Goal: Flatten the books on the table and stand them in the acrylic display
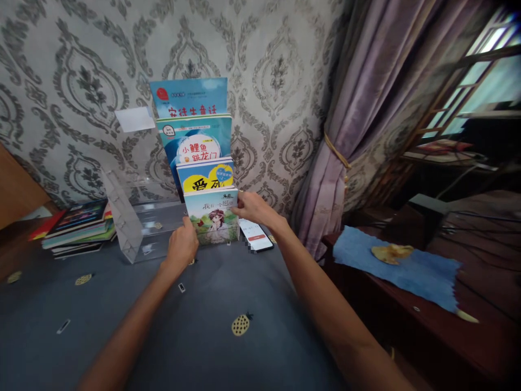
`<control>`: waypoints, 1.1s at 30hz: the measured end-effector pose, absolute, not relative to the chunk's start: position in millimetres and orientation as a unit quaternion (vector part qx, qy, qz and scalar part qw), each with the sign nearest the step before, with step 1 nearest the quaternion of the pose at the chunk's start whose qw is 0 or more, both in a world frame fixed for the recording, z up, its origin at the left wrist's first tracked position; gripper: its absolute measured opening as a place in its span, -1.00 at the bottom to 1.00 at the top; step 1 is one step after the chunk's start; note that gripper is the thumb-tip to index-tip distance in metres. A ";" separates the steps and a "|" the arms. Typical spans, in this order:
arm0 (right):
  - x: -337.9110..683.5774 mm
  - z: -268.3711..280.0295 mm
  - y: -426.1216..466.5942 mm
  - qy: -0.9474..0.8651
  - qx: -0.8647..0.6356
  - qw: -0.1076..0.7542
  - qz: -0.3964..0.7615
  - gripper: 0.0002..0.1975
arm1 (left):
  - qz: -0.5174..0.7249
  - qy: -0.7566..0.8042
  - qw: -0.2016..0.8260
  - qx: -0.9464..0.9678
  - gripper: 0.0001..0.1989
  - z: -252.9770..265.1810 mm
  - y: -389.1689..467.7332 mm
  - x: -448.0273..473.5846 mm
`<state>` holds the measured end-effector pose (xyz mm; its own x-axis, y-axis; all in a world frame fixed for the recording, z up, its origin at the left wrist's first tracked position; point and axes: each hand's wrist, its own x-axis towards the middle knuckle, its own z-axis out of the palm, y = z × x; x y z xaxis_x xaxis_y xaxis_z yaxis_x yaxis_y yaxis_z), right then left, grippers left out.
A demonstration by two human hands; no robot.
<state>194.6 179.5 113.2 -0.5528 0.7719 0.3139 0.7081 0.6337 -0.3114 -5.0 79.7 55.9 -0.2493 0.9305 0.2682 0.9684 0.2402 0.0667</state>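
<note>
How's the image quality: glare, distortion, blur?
Head view: bright window upper right, surroundings dim; head view: clear stand shows pale sheen; head view: wide-angle stretch toward edges, top-right corner dark; head view: front book has unreadable small print, pixelated patch at lower left of phone.

A closed book (214, 225) with a cartoon figure on its pale blue-green cover stood upright, front of the clear rack (127, 228)

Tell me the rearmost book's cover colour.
The rearmost rectangular book is blue with red title lettering; the head view shows it best.
</note>
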 end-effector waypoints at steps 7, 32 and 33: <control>193.6 111.9 181.1 -0.871 -0.436 0.213 0.075 -0.88 | -0.106 -0.782 0.093 -0.607 -0.78 52.7 80.9 -6.9; 208.8 109.6 167.3 -0.879 -0.412 0.213 0.107 -0.79 | -0.109 -0.760 0.031 -0.640 -0.81 58.5 79.6 -21.7; 210.0 106.5 165.8 -0.877 -0.415 0.218 0.106 -0.78 | -0.112 -0.757 0.030 -0.643 -0.81 57.3 79.7 -22.6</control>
<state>210.0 165.8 106.5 -0.5607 0.7742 0.2937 0.6818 0.6330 -0.3668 -22.6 79.7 57.3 -0.1724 0.9665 0.1901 0.9801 0.1490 0.1310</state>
